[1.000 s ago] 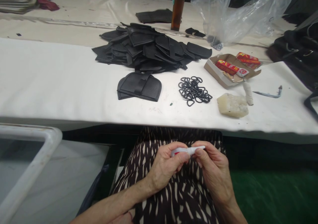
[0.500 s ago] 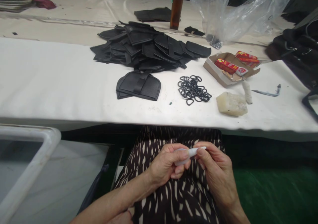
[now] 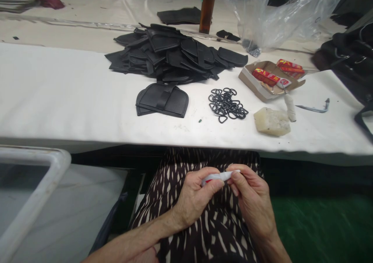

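Above my lap, my left hand (image 3: 196, 191) is closed round the body of a small white glue bottle (image 3: 214, 176) with a long pointed nozzle and a bit of red on its side. The fingers and thumb of my right hand (image 3: 252, 197) are pinched at the nozzle's tip. On the table ahead lie two overlapping black leather pouches (image 3: 161, 100) with straps. To their right is a loose heap of black D-rings (image 3: 227, 105). Behind them rises a pile of similar black pouches (image 3: 171, 56).
A block of wax-like material (image 3: 272, 121) sits near the table's front edge, beside an awl-like tool with a wrapped handle (image 3: 290, 107) and a bent metal tool (image 3: 314, 108). Further back are an open cardboard box (image 3: 256, 86) with red packets, a bottle (image 3: 206, 12) and a clear plastic bag (image 3: 276, 21).
My left hand has shifted its grip and the bottle has turned, so that red on its side now shows. My right fingers stay at the nozzle.
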`<state>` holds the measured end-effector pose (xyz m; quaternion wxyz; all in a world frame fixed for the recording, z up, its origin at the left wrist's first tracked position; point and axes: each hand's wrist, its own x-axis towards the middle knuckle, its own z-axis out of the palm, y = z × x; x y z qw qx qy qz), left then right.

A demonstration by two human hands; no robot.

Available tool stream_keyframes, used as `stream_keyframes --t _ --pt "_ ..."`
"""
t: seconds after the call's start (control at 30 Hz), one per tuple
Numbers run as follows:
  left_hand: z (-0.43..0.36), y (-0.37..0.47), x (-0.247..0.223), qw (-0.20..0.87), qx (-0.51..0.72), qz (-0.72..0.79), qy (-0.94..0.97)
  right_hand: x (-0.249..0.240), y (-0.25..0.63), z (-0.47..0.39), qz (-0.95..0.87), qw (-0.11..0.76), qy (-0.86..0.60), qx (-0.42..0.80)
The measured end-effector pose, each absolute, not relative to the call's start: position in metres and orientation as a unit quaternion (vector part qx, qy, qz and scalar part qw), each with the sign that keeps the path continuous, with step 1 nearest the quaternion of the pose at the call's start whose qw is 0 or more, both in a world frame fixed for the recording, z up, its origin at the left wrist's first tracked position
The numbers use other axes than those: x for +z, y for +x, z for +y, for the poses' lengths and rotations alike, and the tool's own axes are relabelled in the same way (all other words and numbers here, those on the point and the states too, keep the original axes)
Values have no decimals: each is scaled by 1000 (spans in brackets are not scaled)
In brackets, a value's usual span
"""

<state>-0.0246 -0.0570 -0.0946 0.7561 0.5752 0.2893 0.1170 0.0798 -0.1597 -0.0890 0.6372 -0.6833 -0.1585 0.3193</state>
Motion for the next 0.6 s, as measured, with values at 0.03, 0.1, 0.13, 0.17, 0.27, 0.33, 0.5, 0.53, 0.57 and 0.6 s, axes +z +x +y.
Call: stream_keyframes --t 0.03,0.1,0.13,0.17,0.27,0.33,0.5,0.53,0.57,0.6 --pt "-57 -24 -96 770 106 289 559 -88 80 -160 -157 636 -686 316" --pt "-56 -22 -100 816 78 280 501 -85 79 -160 -150 629 -697 310" --pt "-56 -20 -102 842 66 270 463 -85 79 -161 -145 627 -700 310" --pt "-56 -19 -104 867 56 258 423 -85 80 -162 -141 626 -701 311" --pt "-54 -15 -108 920 26 229 317 -89 81 -163 -133 636 -689 322" --pt "-54 -14 -110 934 4 223 278 -92 81 -164 -132 642 -682 325" --pt "-53 -15 -109 938 -16 221 267 -88 81 -165 -139 614 -711 313" --pt "-53 -15 -108 931 -6 227 287 -87 80 -165 -141 609 -717 308" --pt "-54 -16 -107 920 9 235 313 -85 80 -165 -142 606 -721 304" --pt "-54 -16 -107 908 23 244 340 -84 80 -165 -142 606 -723 300"
